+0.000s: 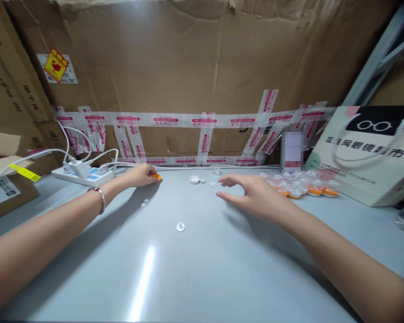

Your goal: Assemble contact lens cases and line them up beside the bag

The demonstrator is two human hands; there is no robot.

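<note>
My left hand (142, 175), with a bangle on its wrist, has its fingers closed on a small orange piece (157, 177) at the back left of the table. My right hand (254, 194) hovers with thumb and fingers apart, holding nothing. Just left of its fingertips lies a flat white piece (212, 184). Beside that are a round white ring-like part (194, 180) and another small white piece (202, 181). A clear plastic dome (217, 170) stands behind them. Nearer to me sits a white disc with a peg (180, 227). Small white discs (145, 202) lie below my left hand.
Several clear domes with orange bases (314, 190) are clustered behind my right hand, near a phone-like object (292, 150). A paper bag (366, 152) stands at right. A power strip (84, 175) with cables and an open carton (10, 193) are at left. Taped cardboard (168, 67) walls the back.
</note>
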